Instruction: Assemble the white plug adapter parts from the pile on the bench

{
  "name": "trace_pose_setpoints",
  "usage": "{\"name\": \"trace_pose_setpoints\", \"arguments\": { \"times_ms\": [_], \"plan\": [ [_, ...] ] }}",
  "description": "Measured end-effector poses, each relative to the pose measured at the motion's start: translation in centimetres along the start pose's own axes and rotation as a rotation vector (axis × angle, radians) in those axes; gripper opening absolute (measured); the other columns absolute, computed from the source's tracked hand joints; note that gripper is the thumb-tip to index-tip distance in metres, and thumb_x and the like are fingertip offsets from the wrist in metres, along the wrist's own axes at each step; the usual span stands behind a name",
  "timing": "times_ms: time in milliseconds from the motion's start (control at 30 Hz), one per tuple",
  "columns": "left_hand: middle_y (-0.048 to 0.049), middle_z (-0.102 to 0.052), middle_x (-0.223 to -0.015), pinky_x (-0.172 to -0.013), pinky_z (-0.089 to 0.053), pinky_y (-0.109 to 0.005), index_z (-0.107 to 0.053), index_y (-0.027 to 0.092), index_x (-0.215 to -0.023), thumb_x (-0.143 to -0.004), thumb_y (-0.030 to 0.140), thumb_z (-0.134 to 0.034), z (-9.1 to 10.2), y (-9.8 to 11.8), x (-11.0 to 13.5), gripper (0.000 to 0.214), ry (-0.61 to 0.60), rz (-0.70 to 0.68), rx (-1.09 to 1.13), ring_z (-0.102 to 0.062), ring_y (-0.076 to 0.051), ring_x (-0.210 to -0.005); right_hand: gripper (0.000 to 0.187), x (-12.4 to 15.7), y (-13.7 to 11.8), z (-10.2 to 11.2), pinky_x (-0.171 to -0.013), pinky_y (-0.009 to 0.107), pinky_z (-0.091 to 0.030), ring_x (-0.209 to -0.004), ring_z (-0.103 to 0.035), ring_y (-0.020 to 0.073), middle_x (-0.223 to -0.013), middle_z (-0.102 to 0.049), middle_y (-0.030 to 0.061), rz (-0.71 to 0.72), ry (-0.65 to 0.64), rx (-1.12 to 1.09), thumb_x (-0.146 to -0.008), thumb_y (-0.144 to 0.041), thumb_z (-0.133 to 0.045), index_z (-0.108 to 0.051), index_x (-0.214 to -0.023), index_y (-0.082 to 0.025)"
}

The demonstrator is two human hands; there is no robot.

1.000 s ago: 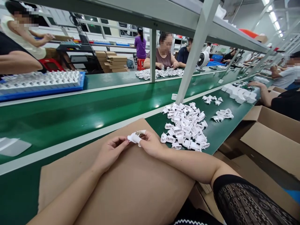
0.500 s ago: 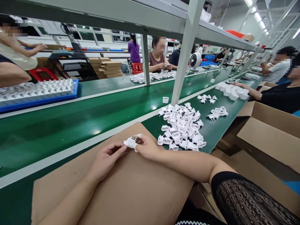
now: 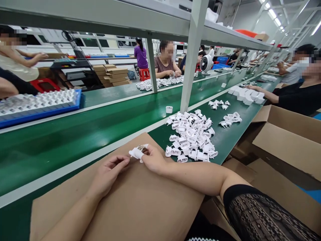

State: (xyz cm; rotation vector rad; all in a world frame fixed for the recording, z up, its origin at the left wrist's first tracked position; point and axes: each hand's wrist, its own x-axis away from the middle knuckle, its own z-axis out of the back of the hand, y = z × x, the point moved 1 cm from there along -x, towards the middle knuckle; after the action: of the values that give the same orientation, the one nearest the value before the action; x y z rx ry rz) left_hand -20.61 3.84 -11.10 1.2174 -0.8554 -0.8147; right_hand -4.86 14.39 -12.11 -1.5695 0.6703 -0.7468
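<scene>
My right hand is closed around a small white plug piece, above the cardboard sheet. White coverings wrap its thumb and a fingertip, hiding part of the piece. Just to the left, my left hand has its thumb and fingers pressed together, a short gap away from the piece. Whether anything small is between those fingertips is hidden. Beyond my right forearm lies a heap of white plug pieces, several with pins showing.
A green conveyor belt runs past the bench, with one white piece on it. A metal post rises behind the heap. Cardboard boxes stand at right. A blue tray is at left. Co-workers sit around the line.
My left hand has drawn back left and down, off the plug piece. My right hand still holds the piece. The view has shifted slightly, and the white piece on the belt has moved left.
</scene>
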Motion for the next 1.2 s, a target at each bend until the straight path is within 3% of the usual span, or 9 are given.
{"name": "trace_pose_setpoints", "arguments": {
  "times_ms": [233,333,433,533,667,800,900,1067,1200],
  "plan": [
    [-0.0020,-0.070,-0.082,-0.074,-0.055,-0.028,-0.076,0.023,-0.082,-0.059,0.052,-0.091,-0.6,0.7,-0.8,0.040,0.127,0.099,0.111,-0.061,-0.019,-0.080,0.031,0.4,0.0,-0.4,-0.076,0.030,-0.056,-0.090,-0.069,0.0190,-0.105,-0.074,0.0030,0.074,-0.038,0.089,-0.074,-0.016,-0.078,-0.070,-0.104,-0.021],
    [-0.0030,-0.070,-0.080,-0.061,-0.048,-0.026,-0.075,0.021,-0.079,-0.059,0.045,-0.084,-0.4,2.7,-2.8,0.033,0.281,0.143,0.040,-0.060,-0.019,-0.075,0.024,0.9,-0.3,-0.4,-0.079,0.031,-0.055,-0.089,-0.068,0.0189,-0.104,-0.072,0.0033,0.164,-0.083,0.257,-0.076,-0.019,-0.079,-0.071,-0.098,-0.021],
    [-0.0052,-0.073,-0.094,-0.060,-0.045,-0.026,-0.072,0.019,-0.084,-0.065,0.044,-0.073,-0.2,5.6,-6.3,0.031,0.381,0.022,-0.169,-0.062,-0.019,-0.079,0.020,1.5,-0.9,-0.4,-0.085,0.032,-0.053,-0.095,-0.067,0.0209,-0.102,-0.072,0.0035,0.289,-0.163,0.471,-0.076,-0.018,-0.078,-0.071,-0.095,-0.021],
    [-0.0082,-0.074,-0.109,-0.066,-0.047,-0.026,-0.072,0.017,-0.098,-0.073,0.045,-0.069,-1.6,8.4,-10.6,0.037,0.317,-0.032,-0.326,-0.066,-0.021,-0.091,0.025,1.9,-1.3,-0.3,-0.087,0.034,-0.052,-0.100,-0.066,0.0232,-0.103,-0.071,0.0046,0.396,-0.264,0.687,-0.077,-0.017,-0.073,-0.072,-0.102,-0.020],
    [-0.0104,-0.071,-0.124,-0.077,-0.050,-0.030,-0.068,0.017,-0.122,-0.078,0.043,-0.075,-6.2,10.9,-16.3,0.051,0.131,-0.063,-0.565,-0.066,-0.024,-0.104,0.031,2.4,-1.8,-0.2,-0.087,0.038,-0.052,-0.105,-0.066,0.0260,-0.110,-0.071,0.0041,0.469,-0.394,0.875,-0.084,-0.025,-0.068,-0.071,-0.115,-0.023],
    [-0.0224,-0.054,-0.149,-0.089,-0.049,-0.040,-0.047,0.009,-0.150,-0.073,0.051,-0.084,-11.6,12.0,-20.8,0.095,0.023,-0.068,-0.824,-0.062,-0.037,-0.119,0.033,2.5,-1.9,-0.2,-0.082,0.040,-0.054,-0.106,-0.067,0.0274,-0.114,-0.072,0.0049,0.510,-0.461,0.968,-0.087,-0.031,-0.064,-0.069,-0.119,-0.022],
    [-0.0318,-0.041,-0.156,-0.097,-0.047,-0.048,-0.043,0.002,-0.150,-0.072,0.067,-0.079,-14.8,11.8,-22.9,0.108,-0.009,-0.057,-0.933,-0.054,-0.048,-0.130,0.029,2.2,-1.7,-0.3,-0.076,0.040,-0.055,-0.105,-0.068,0.0290,-0.119,-0.072,0.0070,0.588,-0.477,0.987,-0.088,-0.037,-0.065,-0.069,-0.112,-0.021],
    [-0.0357,-0.051,-0.142,-0.091,-0.049,-0.051,-0.054,0.002,-0.134,-0.086,0.061,-0.063,-17.4,9.8,-24.5,0.077,0.053,-0.049,-1.021,-0.058,-0.050,-0.125,0.013,1.5,-1.5,-0.4,-0.069,0.037,-0.055,-0.106,-0.068,0.0312,-0.112,-0.075,0.0089,0.687,-0.563,1.042,-0.081,-0.032,-0.069,-0.063,-0.084,-0.022],
    [-0.0303,-0.053,-0.146,-0.094,-0.049,-0.047,-0.057,0.006,-0.133,-0.083,0.039,-0.061,-16.3,9.1,-23.7,0.060,-0.016,-0.134,-1.018,-0.060,-0.044,-0.125,0.017,1.5,-1.8,-0.4,-0.066,0.038,-0.055,-0.096,-0.069,0.0300,-0.108,-0.074,0.0094,0.674,-0.586,0.993,-0.080,-0.035,-0.069,-0.065,-0.090,-0.021]
  ]
}}
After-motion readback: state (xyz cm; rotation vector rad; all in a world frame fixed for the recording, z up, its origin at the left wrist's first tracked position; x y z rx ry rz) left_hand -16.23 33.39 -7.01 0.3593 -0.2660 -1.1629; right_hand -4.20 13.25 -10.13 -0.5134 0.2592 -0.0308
